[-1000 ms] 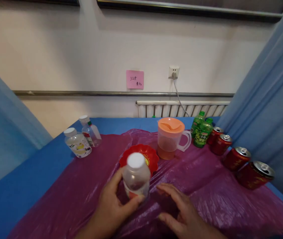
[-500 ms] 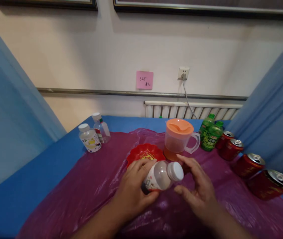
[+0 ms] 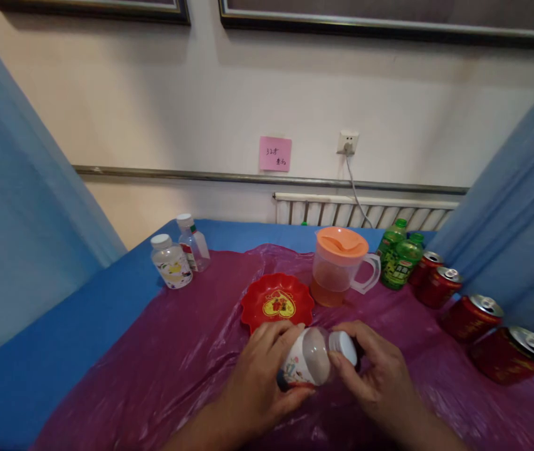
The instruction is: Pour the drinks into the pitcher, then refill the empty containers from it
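A clear bottle (image 3: pixel 316 356) with a printed label and a white cap (image 3: pixel 343 348) lies tilted, its cap end to the right. My left hand (image 3: pixel 264 369) is wrapped round its labelled body. The thumb and fingers of my right hand (image 3: pixel 375 369) close on the white cap. Just behind the bottle is a red scalloped dish (image 3: pixel 252 300) with a yellow heart print. Behind and to the right stands a clear jug (image 3: pixel 330 275) with an orange lid and amber liquid low inside.
Two white-capped bottles (image 3: pixel 172 266) stand at the left back. On the right are two green bottles (image 3: pixel 402 263) and several red cans (image 3: pixel 471 318). Purple plastic sheeting (image 3: pixel 177 338) covers much of the blue table (image 3: pixel 55 326). Blue curtains (image 3: pixel 22 156) hang at both sides.
The bottle and both hands have come lower and slightly right, showing more of the red dish. My right hand, earlier open beside the cap, has closed on it.
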Demonstrator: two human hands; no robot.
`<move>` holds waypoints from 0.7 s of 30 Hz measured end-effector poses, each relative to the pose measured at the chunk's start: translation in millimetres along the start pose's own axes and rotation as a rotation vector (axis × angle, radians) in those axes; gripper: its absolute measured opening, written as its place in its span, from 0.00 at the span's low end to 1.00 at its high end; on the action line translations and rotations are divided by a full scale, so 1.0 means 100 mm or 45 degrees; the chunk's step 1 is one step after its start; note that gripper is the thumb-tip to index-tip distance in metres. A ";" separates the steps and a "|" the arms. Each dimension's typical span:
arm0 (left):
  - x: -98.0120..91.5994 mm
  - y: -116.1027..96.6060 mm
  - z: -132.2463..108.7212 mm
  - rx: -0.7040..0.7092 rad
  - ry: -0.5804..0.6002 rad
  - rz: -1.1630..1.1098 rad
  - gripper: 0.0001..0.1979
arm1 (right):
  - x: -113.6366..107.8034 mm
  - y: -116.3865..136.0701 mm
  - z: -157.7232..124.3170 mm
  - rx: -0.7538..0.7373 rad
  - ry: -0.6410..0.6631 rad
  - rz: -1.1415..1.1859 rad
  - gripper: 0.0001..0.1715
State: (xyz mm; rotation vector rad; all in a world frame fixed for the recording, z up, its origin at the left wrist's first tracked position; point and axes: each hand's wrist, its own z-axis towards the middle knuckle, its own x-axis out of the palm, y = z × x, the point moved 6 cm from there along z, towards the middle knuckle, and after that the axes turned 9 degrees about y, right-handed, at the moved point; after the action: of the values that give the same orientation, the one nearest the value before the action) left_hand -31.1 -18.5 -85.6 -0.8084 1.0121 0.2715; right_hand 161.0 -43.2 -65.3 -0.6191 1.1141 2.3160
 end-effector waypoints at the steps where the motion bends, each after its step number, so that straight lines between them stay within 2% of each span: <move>1: 0.00 0.03 -0.04 -0.024 0.016 -0.031 0.42 | -0.01 -0.01 -0.01 0.000 -0.013 0.007 0.08; 3: -0.10 0.22 -0.14 -0.144 -0.044 -0.077 0.41 | -0.05 -0.05 -0.06 0.011 -0.041 0.009 0.08; 4: -0.19 0.39 -0.20 -0.249 -0.114 -0.085 0.38 | -0.08 -0.08 -0.08 0.019 -0.057 0.000 0.08; 6: -0.41 0.84 -0.36 -0.528 -0.286 -0.050 0.26 | -0.14 -0.12 -0.14 0.003 -0.069 -0.021 0.09; 7: -0.52 1.08 -0.43 -0.643 -0.318 0.014 0.23 | -0.16 -0.13 -0.16 -0.018 -0.064 -0.031 0.09; 9: -0.68 1.54 -0.51 -0.798 -0.290 0.222 0.22 | -0.17 -0.15 -0.20 -0.060 -0.040 -0.047 0.08; 10: -0.70 1.73 -0.51 -0.827 -0.197 0.311 0.23 | -0.17 -0.15 -0.21 -0.078 -0.027 -0.050 0.08; 12: -0.63 2.05 -0.43 -0.844 0.059 0.438 0.24 | -0.14 -0.16 -0.23 -0.088 -0.010 -0.051 0.08; 13: -0.59 2.16 -0.36 -0.838 0.111 0.450 0.25 | -0.13 -0.16 -0.24 -0.094 -0.005 -0.045 0.08; 18: -0.32 2.42 0.11 -0.808 0.227 0.489 0.31 | -0.09 -0.17 -0.28 -0.078 0.004 -0.026 0.10; 21: -0.26 2.57 0.32 -0.848 0.247 0.523 0.33 | -0.07 -0.14 -0.33 -0.057 -0.022 -0.015 0.09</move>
State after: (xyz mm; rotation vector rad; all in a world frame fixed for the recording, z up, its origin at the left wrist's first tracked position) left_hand -165.6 185.2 -177.2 -1.2366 1.2891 0.9306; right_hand 181.1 -63.6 -88.2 -0.6192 1.0507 2.3378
